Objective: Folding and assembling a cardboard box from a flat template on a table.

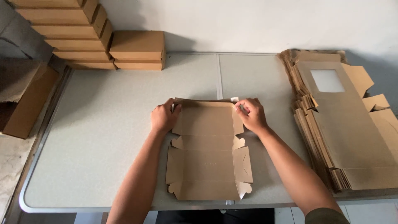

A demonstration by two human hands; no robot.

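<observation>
A flat brown cardboard box blank (208, 153) lies in the middle of the grey table (103, 137), partly folded, its side flaps raised a little. My left hand (163, 117) grips the blank's far left corner, fingers pinching the edge. My right hand (251, 115) pinches the far right corner, where a small white tab shows. Both forearms reach in from the near edge of the table.
A thick stack of unfolded box blanks (344, 124) with a clear window lies at the right. Folded brown boxes (137, 49) are piled at the back left, with a taller pile (70, 29) beside them. More cardboard (25, 99) leans off the table's left side.
</observation>
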